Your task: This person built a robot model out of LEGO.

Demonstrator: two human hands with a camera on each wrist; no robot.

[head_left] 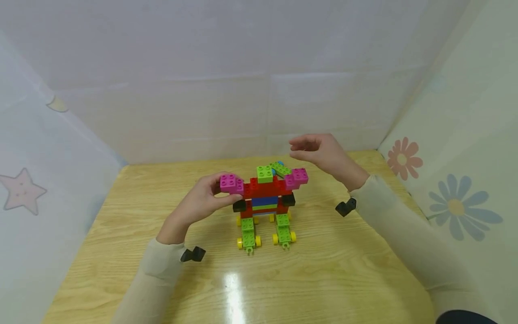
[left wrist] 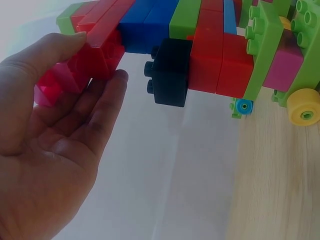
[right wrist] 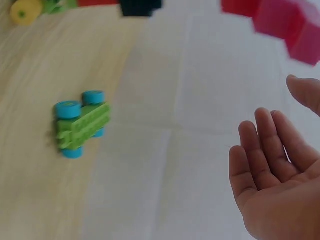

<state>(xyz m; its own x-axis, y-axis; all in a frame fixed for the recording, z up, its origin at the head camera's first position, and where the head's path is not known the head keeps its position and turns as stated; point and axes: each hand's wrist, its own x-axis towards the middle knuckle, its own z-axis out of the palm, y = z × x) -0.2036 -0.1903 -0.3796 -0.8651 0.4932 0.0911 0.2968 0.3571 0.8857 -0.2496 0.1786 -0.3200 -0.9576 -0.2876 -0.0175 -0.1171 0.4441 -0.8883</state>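
Observation:
A toy-brick figure (head_left: 265, 188) stands on the table, with a red and blue body, pink bricks at both arm ends, a lime brick on top and lime legs on yellow wheels. My left hand (head_left: 204, 198) holds its left arm, thumb in front and fingers behind the pink bricks (head_left: 230, 182). The left wrist view shows the thumb and fingers around the red brick (left wrist: 102, 57) next to them. Up to the right of the figure, my right hand (head_left: 319, 153) hangs in the air with relaxed fingers, apart from the right-side pink bricks (right wrist: 287, 27).
Behind the figure, near the wall, lies a lime wheeled base (right wrist: 85, 125) with blue wheels. The wooden table (head_left: 344, 270) meets a pale cloth wall (head_left: 202, 112) at the back. Side walls printed with a star (head_left: 24, 191) and flowers (head_left: 457, 207) stand left and right.

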